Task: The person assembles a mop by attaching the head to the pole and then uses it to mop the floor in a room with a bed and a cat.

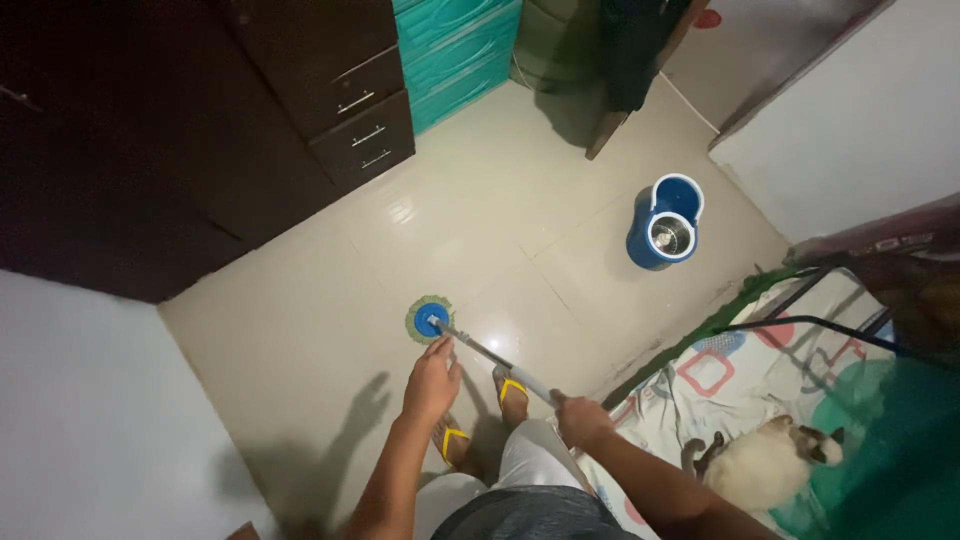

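A spin mop with a round blue and green head (429, 319) rests on the beige tiled floor just ahead of my feet. Its grey handle (495, 360) slants back toward me. My left hand (431, 380) grips the handle low down, close to the mop head. Higher up the handle sits my right hand (581, 420), closed around its upper end. My feet in yellow-strapped sandals (512, 388) stand right behind the mop.
A blue mop bucket (664, 222) with a steel spinner stands on the floor to the far right. Dark wooden drawers (360, 105) and teal plastic drawers (455, 50) line the far side. A patterned bed (760, 380) with a light cat (765, 465) lies at my right.
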